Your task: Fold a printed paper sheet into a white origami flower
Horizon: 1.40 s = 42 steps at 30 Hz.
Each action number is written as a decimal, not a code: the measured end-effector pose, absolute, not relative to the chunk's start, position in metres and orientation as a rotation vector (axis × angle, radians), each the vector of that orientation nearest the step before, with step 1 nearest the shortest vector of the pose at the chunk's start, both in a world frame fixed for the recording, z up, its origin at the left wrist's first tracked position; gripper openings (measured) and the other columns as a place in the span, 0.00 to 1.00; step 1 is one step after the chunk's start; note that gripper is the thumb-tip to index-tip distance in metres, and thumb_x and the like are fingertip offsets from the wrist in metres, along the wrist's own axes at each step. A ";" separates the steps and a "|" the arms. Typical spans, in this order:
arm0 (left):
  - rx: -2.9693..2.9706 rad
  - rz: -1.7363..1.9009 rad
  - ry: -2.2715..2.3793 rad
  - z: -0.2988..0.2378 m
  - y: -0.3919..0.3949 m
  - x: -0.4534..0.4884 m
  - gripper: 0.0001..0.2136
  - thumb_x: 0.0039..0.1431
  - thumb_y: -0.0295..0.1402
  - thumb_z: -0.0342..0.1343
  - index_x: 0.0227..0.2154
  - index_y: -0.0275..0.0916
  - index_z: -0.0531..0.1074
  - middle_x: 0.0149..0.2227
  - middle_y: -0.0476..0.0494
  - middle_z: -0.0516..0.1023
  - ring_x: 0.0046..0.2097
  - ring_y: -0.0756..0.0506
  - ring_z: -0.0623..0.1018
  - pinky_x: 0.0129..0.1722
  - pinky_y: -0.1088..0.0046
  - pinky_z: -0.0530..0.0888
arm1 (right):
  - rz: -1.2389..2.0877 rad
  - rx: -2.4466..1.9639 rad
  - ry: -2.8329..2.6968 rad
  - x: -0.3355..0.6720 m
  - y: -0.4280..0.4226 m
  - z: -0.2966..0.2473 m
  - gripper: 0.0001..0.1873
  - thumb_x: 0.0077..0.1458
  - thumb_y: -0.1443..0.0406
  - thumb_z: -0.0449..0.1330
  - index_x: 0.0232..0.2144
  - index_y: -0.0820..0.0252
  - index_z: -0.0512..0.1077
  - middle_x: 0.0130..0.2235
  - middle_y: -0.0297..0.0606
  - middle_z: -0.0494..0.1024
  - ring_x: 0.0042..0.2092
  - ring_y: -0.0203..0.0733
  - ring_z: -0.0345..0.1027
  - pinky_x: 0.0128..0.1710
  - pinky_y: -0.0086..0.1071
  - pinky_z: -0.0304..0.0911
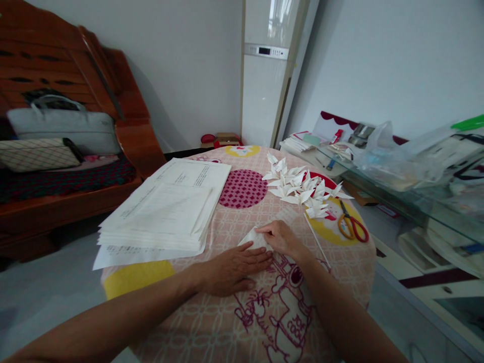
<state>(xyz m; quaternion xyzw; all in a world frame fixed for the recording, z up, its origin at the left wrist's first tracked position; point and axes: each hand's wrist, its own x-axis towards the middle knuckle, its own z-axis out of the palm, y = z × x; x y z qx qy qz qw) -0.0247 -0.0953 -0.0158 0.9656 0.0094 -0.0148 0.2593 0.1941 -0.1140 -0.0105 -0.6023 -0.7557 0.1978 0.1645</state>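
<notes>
No wording can be read: the printed lines on the stack of white paper sheets [166, 206] at ten o'clock on the table, the dark-red lettering printed on the pink checked tablecloth [212, 322] at six o'clock, and the dark display strip [264, 51] on the tall white appliance [260, 101] at twelve o'clock are all too small or blurred.

Round table [189, 322], pink patterned cloth. Left hand [230, 269] flat, palm down, on a small white folded paper [254, 238]; right hand [282, 237] presses its far edge with the fingertips. Stack of printed sheets [166, 212] to the left. Folded paper cranes [302, 189] piled beyond, orange-handled scissors [352, 226] beside them.
</notes>
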 end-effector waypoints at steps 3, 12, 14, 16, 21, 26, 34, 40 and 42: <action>2.535 -0.023 -0.049 -0.011 -0.092 -0.029 0.29 0.69 0.38 0.46 0.70 0.47 0.47 0.71 0.41 0.51 0.71 0.40 0.54 0.71 0.50 0.47 | 0.575 -1.698 -2.139 0.195 -0.114 -0.012 0.22 0.56 0.73 0.53 0.49 0.62 0.79 0.48 0.44 0.82 0.47 0.44 0.79 0.48 0.32 0.69; 2.393 0.002 0.005 -0.008 -0.086 -0.032 0.29 0.71 0.42 0.44 0.71 0.47 0.45 0.71 0.41 0.54 0.71 0.41 0.57 0.71 0.53 0.50 | 0.590 -1.677 -2.116 0.195 -0.112 -0.016 0.21 0.56 0.73 0.53 0.48 0.61 0.79 0.48 0.45 0.81 0.48 0.45 0.78 0.50 0.34 0.69; 2.472 0.032 0.064 -0.015 -0.088 -0.028 0.33 0.68 0.46 0.48 0.71 0.43 0.46 0.70 0.37 0.55 0.71 0.38 0.56 0.70 0.53 0.51 | 0.611 -1.665 -2.116 0.196 -0.110 -0.019 0.21 0.57 0.73 0.53 0.48 0.60 0.79 0.48 0.44 0.81 0.49 0.45 0.78 0.50 0.34 0.69; 2.576 0.065 0.123 -0.023 -0.091 -0.023 0.34 0.67 0.49 0.47 0.71 0.39 0.48 0.70 0.33 0.53 0.71 0.36 0.53 0.70 0.52 0.49 | 0.607 -1.663 -2.102 0.197 -0.110 -0.022 0.21 0.57 0.73 0.53 0.47 0.61 0.80 0.48 0.45 0.81 0.50 0.45 0.78 0.51 0.34 0.69; 2.650 0.078 0.171 -0.028 -0.099 -0.021 0.35 0.68 0.51 0.44 0.71 0.42 0.43 0.72 0.36 0.49 0.73 0.35 0.47 0.70 0.49 0.44 | 0.633 -1.638 -2.060 0.199 -0.109 -0.026 0.22 0.55 0.73 0.52 0.47 0.61 0.80 0.48 0.46 0.81 0.51 0.45 0.77 0.53 0.35 0.68; 2.643 0.042 0.202 -0.006 -0.106 -0.039 0.33 0.67 0.47 0.48 0.71 0.44 0.47 0.71 0.36 0.50 0.71 0.33 0.53 0.69 0.49 0.51 | 0.669 -1.605 -2.031 0.199 -0.111 -0.022 0.23 0.54 0.73 0.52 0.47 0.58 0.80 0.48 0.44 0.82 0.49 0.46 0.78 0.50 0.37 0.70; 2.385 0.202 0.572 0.026 -0.062 -0.036 0.11 0.62 0.34 0.54 0.37 0.39 0.81 0.36 0.43 0.84 0.36 0.44 0.82 0.39 0.72 0.75 | 0.752 -1.616 -1.959 0.199 -0.113 -0.019 0.20 0.54 0.70 0.58 0.47 0.59 0.80 0.46 0.44 0.83 0.42 0.46 0.79 0.43 0.35 0.70; 2.191 0.453 0.945 0.002 -0.036 0.002 0.08 0.52 0.29 0.59 0.35 0.36 0.80 0.30 0.46 0.82 0.33 0.47 0.79 0.35 0.75 0.72 | 0.735 -1.742 -1.810 0.198 -0.110 -0.025 0.22 0.51 0.69 0.63 0.50 0.64 0.79 0.38 0.44 0.84 0.35 0.42 0.76 0.37 0.32 0.68; 2.165 0.415 0.975 -0.006 -0.040 0.008 0.10 0.50 0.31 0.61 0.36 0.34 0.80 0.30 0.45 0.81 0.33 0.47 0.78 0.34 0.74 0.71 | 0.725 -1.746 -1.802 0.199 -0.110 -0.026 0.22 0.50 0.68 0.64 0.49 0.65 0.79 0.35 0.42 0.84 0.33 0.40 0.75 0.35 0.31 0.66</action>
